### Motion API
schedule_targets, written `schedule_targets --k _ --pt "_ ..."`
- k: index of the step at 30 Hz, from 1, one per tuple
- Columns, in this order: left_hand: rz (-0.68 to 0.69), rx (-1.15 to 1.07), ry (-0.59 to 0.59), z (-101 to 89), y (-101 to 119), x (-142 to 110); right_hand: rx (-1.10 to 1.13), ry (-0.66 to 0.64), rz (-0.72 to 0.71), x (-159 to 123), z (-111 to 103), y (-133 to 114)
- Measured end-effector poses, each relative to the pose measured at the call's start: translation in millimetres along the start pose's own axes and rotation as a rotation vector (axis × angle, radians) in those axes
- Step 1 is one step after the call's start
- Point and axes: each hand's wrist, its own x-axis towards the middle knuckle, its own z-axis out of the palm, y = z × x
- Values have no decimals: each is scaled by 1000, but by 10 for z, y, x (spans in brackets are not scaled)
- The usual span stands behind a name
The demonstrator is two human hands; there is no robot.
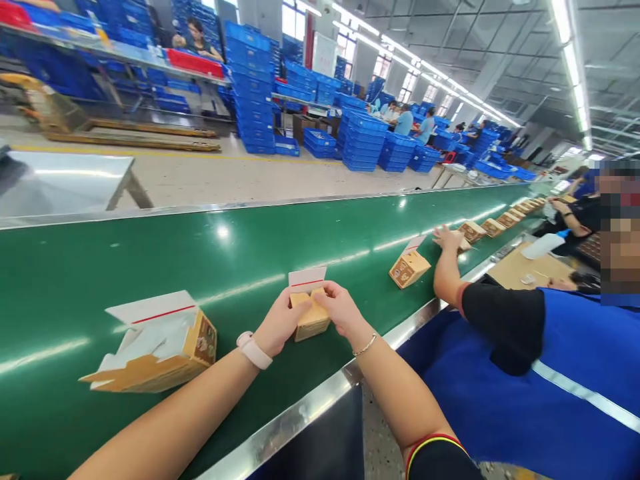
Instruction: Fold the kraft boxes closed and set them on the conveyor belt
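Observation:
A small brown cardboard box [311, 319] with a white flap and red strip stands on the green conveyor belt [150, 260]. My left hand [279, 325] grips its left side, fingers closed. My right hand [339, 308] pinches its right top edge. A pale watch sits on my left wrist, a thin bracelet on my right. To the left lies an open box [163, 350] with its white flap raised.
A co-worker in blue and black at my right rests a hand [447, 239] on the belt beside another box [409, 267]. More boxes [493, 227] run down the belt. Stacked blue crates [255, 93] and other workers fill the floor beyond.

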Motion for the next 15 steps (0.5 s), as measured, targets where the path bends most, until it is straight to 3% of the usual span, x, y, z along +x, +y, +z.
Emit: schedule_targets --k 5,9,12,15 --pt "20 12 13 105 -96 109 -93 -58 45 64 -106 -90" --pt "34 119 60 164 -49 61 -71 9 32 80 -194 -114" --pt "99 323 96 45 28 -262 -129 27 -34 71 -248 -108" --pt "200 458 -39 -219 94 -766 -287 47 -194 76 -434 -254"
